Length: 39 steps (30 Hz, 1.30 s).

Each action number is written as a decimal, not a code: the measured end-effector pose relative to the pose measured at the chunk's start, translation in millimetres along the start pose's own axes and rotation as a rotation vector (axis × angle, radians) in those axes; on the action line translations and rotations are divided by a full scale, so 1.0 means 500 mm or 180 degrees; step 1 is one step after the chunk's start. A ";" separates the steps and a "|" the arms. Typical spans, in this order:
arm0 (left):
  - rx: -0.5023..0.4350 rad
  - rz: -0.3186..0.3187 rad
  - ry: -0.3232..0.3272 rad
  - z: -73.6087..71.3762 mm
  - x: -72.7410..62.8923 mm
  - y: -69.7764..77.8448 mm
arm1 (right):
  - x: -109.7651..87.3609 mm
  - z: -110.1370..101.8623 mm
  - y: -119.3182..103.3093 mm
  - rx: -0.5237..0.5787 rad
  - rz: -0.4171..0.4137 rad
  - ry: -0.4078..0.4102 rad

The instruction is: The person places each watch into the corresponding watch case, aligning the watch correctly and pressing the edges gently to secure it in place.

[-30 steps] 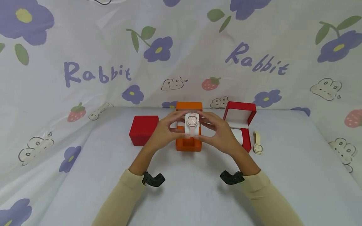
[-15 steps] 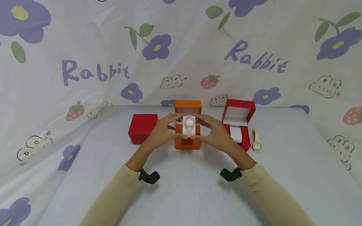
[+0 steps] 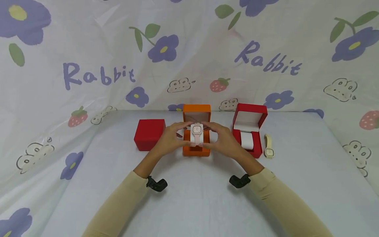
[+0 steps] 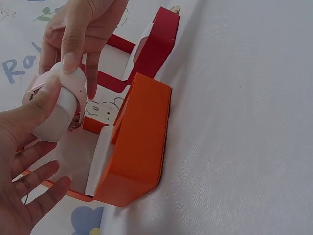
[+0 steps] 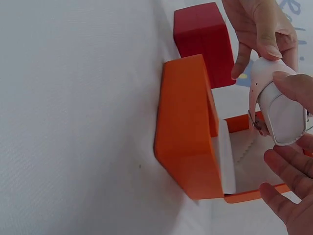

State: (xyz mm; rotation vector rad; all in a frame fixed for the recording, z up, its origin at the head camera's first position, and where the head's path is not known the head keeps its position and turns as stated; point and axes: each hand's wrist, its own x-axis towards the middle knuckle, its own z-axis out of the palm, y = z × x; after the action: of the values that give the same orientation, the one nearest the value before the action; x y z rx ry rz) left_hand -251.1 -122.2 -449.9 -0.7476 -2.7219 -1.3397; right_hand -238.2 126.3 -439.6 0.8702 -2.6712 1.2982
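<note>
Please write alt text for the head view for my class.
A person's left hand and right hand hold a pink watch round a white cushion over an open orange box. A closed red box stands left, an open red box right, a yellow watch beside it.

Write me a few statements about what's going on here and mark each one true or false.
1. The left hand and right hand hold a white cushion with a pink-strapped watch around it. True.
2. The orange box is closed. False: its lid stands open.
3. A yellow watch lies beside the open red box. True.
4. The open red box holds nothing. False: a second cushion sits inside.
</note>
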 end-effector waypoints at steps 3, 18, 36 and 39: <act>0.0059 0.0008 -0.0017 0.002 0.003 -0.005 | 0.002 0.005 0.007 -0.0016 0.0013 0.0010; 0.0113 -0.0019 -0.0074 0.023 0.006 -0.054 | 0.008 0.023 0.034 -0.0191 0.0212 -0.0168; 0.0215 -0.0139 -0.0104 0.041 0.010 -0.071 | 0.019 0.031 0.067 -0.0418 0.0290 -0.0372; 0.0253 -0.0153 -0.0127 0.041 0.010 -0.070 | 0.020 0.033 0.070 -0.0434 0.0315 -0.0385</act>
State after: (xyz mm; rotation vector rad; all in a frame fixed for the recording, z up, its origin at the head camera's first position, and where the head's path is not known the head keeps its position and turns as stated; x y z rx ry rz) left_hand -266.8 -123.1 -487.7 -0.7152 -2.8225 -1.2295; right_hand -261.3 126.7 -472.5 0.8354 -2.8901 1.0974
